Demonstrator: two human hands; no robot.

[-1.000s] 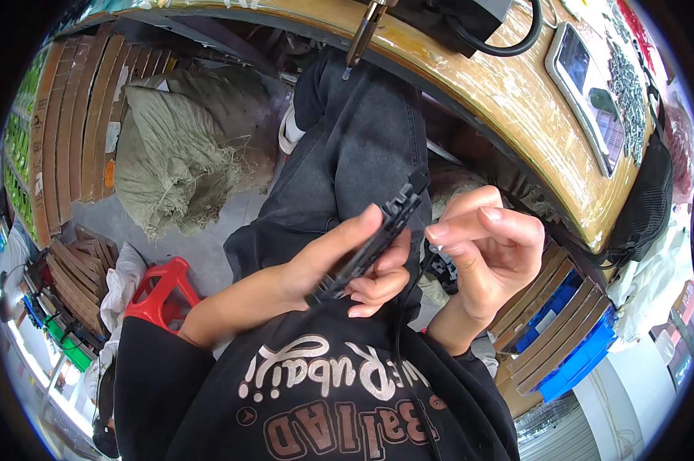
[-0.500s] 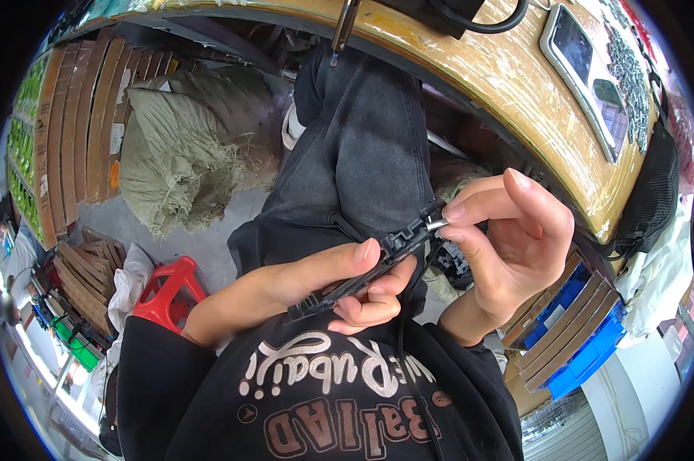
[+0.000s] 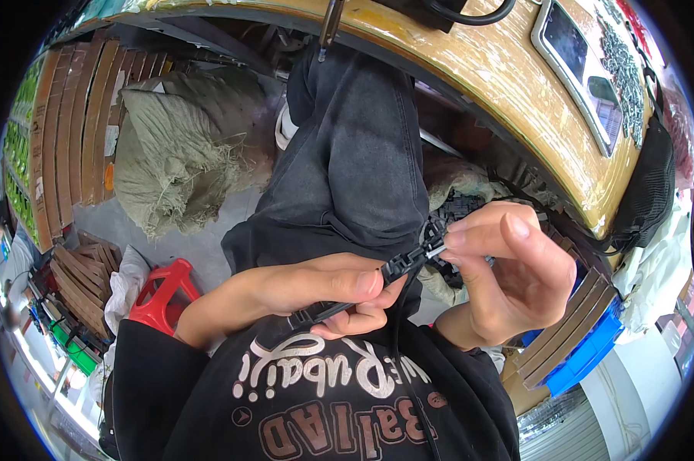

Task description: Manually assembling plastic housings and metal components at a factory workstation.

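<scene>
fingers (image 3: 362,283) of the left hand (image 3: 316,288) are closed around a long black plastic strip (image 3: 377,278), held over the lap in dark trousers (image 3: 354,161). the right hand (image 3: 508,269) pinches the strip's upper end between thumb and forefinger. a curved wooden surface (image 3: 508,92) lies beyond, a red stool (image 3: 162,288) to the left.
</scene>
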